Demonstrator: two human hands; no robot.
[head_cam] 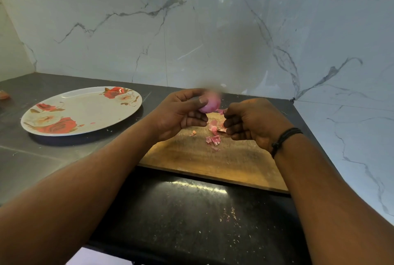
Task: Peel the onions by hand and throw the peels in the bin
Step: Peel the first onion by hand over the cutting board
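Onion [210,105] in left hand [181,115] grip

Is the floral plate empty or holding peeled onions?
Nearly empty: the floral plate shows bare surface except one small pink scrap near its front rim; no onions on it.

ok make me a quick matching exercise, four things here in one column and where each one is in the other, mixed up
Things:
1. onion
2. loose peels
3. flowered plate
4. black cord bracelet

Places:
A. on the dark counter, left of the board
B. round the right wrist
C. held in the left hand
D. lying on the wooden chopping board

Pairs: 1-C, 2-D, 3-A, 4-B
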